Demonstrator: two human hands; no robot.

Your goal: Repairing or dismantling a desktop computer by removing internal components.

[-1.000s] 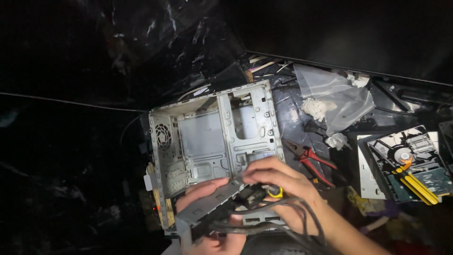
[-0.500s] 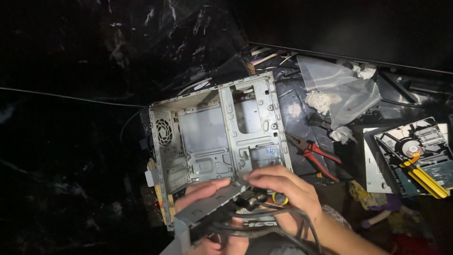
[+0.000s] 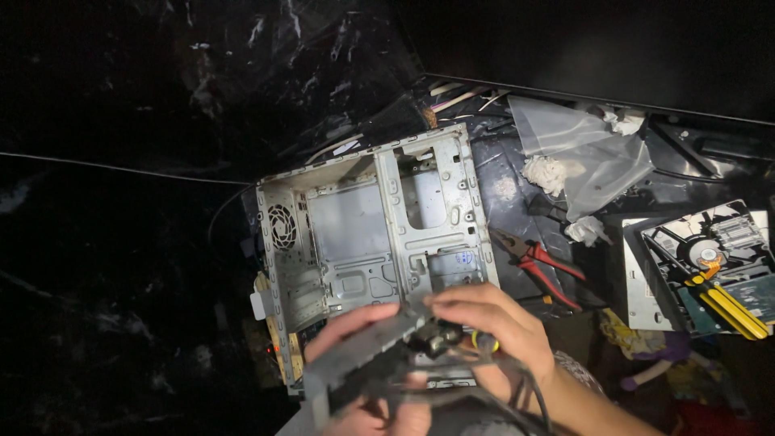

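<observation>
Both hands [image 3: 452,355] grip boxy grey metal unit [image 3: 363,359]

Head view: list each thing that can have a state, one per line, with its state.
Computer case: side open, stripped bare inside, fan still mounted at the rear.
Grey metal part: lifted over the case, gripped by the left hand.
Right hand: closed on a yellow-handled tool, by black cables.
Red pliers: lying unheld.
Hard drive: cover off, platter exposed.
Plastic bag: lying crumpled.
</observation>
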